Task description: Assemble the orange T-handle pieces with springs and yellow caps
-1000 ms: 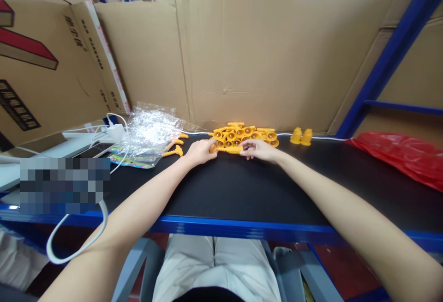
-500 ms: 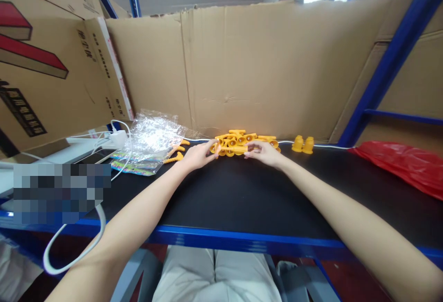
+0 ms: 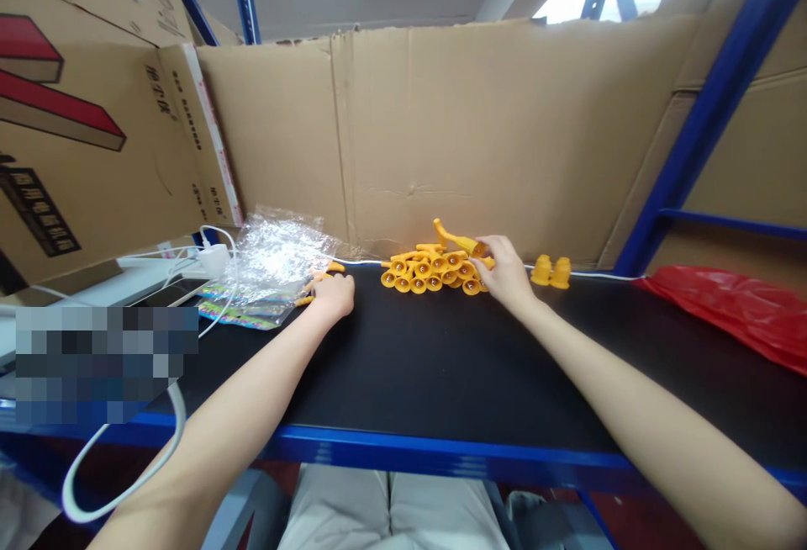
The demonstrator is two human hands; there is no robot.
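My right hand (image 3: 506, 271) is closed on the wide cup end of a yellow pipe-shaped plastic piece (image 3: 455, 239). Its bent thin end points up and left. Below it lies a stacked pile of similar yellow pieces (image 3: 419, 283), most with their round open cups facing me. To the left, my left hand (image 3: 334, 296) has its fingers curled down at a few slim orange plastic pieces (image 3: 335, 267) beside a clear bag. The hand's own back hides its fingertips, and I cannot make out what lies in its grasp.
Two yellow bell-shaped pieces (image 3: 551, 272) stand right of the pile. Crumpled clear plastic bags (image 3: 277, 243) lie on colourful flat packs (image 3: 243, 312) at left, near a white charger (image 3: 213, 259) and cables. Red plastic (image 3: 731, 306) covers the right side. Cardboard (image 3: 441, 129) walls the back.
My left hand has left the pile and moved left to the orange pieces. My right hand has shifted slightly right, and a yellow pipe-shaped piece is now raised and tilted in it.
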